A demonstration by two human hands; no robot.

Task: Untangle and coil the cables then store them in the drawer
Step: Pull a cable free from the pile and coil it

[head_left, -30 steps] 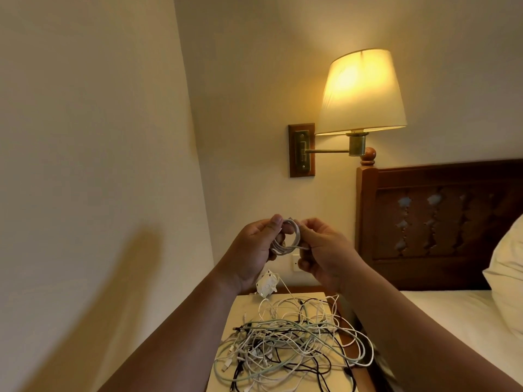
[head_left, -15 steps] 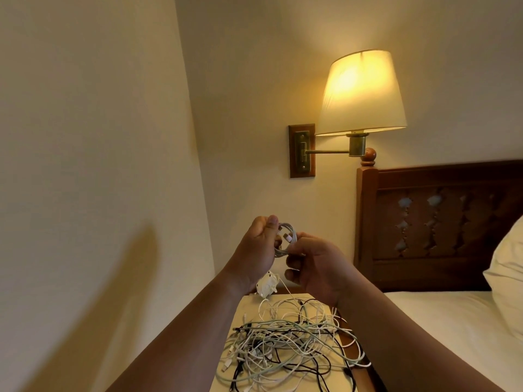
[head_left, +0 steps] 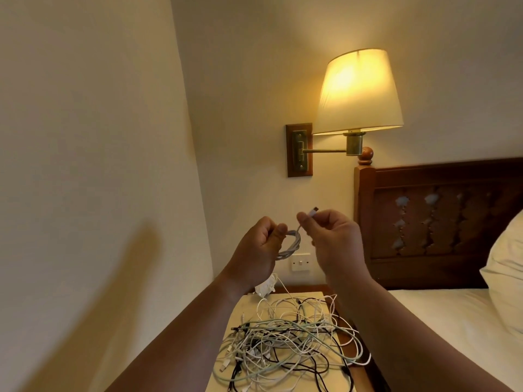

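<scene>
Head view: left hand (head_left: 259,246) fingers curl round the white cable coil (head_left: 293,244); right hand (head_left: 332,236) fingertips pinch its connector end (head_left: 312,212). Next I'd tuck that tail through the loops, snug (no yanking). Remaining tangle (head_left: 283,335) lies below on the nightstand (head_left: 246,304); drawer not in view.

A glossy dark wooden headboard (head_left: 441,219), a polished brass lamp arm (head_left: 325,150) with a matt fabric shade (head_left: 358,91), and smooth plastic-coated cables (head_left: 285,338).
</scene>
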